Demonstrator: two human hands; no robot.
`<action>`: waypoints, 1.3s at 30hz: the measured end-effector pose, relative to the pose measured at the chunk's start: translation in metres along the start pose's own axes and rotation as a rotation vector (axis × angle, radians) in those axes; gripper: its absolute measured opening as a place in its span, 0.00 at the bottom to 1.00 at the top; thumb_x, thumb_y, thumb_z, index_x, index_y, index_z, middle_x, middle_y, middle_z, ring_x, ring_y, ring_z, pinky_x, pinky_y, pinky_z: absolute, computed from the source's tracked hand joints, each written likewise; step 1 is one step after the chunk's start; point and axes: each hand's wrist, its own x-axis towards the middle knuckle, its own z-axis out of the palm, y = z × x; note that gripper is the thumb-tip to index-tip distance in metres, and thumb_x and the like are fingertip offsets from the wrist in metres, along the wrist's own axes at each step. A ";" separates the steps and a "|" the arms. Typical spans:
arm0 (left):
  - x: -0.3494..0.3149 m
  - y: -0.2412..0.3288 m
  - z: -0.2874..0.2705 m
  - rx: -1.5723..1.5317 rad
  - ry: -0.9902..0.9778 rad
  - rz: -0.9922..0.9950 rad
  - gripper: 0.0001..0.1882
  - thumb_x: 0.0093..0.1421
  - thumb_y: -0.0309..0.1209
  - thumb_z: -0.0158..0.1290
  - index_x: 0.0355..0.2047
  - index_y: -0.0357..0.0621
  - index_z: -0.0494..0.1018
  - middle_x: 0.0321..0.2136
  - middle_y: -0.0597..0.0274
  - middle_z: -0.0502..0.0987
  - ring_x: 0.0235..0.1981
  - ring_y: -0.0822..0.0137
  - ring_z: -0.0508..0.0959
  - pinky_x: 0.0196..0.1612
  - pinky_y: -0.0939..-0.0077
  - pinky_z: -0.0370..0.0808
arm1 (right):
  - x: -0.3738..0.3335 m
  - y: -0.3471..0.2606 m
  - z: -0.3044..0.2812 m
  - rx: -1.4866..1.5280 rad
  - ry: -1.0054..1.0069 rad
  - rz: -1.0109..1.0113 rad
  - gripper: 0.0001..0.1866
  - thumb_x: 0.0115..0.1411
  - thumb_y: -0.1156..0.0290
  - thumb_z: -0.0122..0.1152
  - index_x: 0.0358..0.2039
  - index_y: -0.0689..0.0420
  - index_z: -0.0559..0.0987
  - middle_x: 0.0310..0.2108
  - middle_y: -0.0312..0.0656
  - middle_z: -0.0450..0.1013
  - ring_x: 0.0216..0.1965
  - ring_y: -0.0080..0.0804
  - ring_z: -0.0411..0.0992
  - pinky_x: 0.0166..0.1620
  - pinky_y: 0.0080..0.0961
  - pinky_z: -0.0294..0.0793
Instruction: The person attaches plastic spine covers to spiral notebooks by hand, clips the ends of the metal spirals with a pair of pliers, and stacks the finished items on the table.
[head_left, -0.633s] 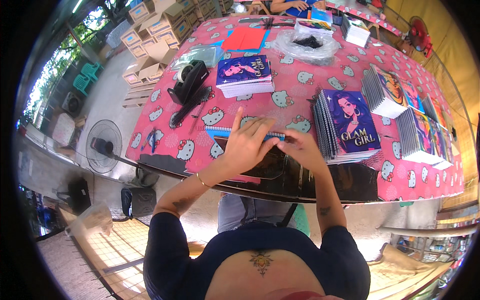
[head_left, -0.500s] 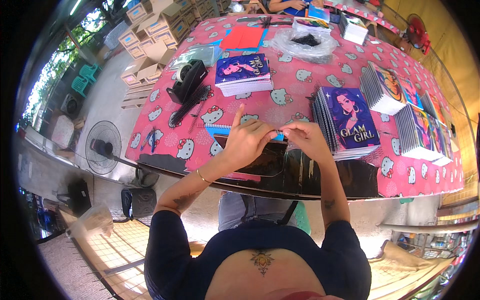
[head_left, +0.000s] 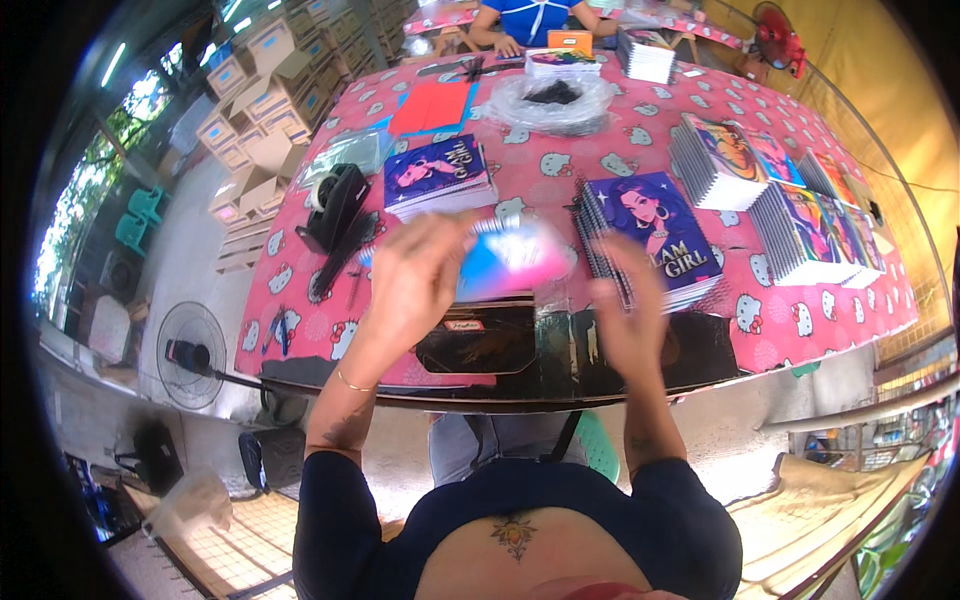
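- Book (head_left: 508, 265), blue and pink with a white smear, is in front of the person, between the two hands. It is blurry.
- Its coil (head_left: 500, 225) is on the far edge. That edge runs from left to right, with the right end a bit farther away. I take this as its long way, but the blur makes it hard to be sure.
- The left hand (head_left: 412, 272) is the nearer one. It is on the left part of the book, with its fingers bent and, it seems, pinching it. The thumb is hard to see.
- The right hand (head_left: 632, 312) is on the other side, near the book but apart from it. Its fingers are spread and I see nothing in them.
- So the book lies right at the left hand, and to the left of the right hand.
- The big pile (head_left: 660, 225) of purple books is by the right hand. The fingers cover its near left side, and I cannot tell if they touch.
- The small pile (head_left: 440, 178) is past the left hand, and the tape holder (head_left: 338, 210) is to its left.
- A dark board (head_left: 480, 350) lies on the near side of the book.
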 end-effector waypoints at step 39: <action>0.158 -0.002 0.266 0.030 -0.665 -0.151 0.35 0.61 0.64 0.47 0.44 0.44 0.82 0.40 0.40 0.81 0.46 0.43 0.81 0.47 0.52 0.76 | -0.024 0.104 -0.062 -0.614 0.425 -0.263 0.25 0.72 0.53 0.40 0.51 0.61 0.76 0.50 0.51 0.71 0.53 0.45 0.67 0.58 0.43 0.59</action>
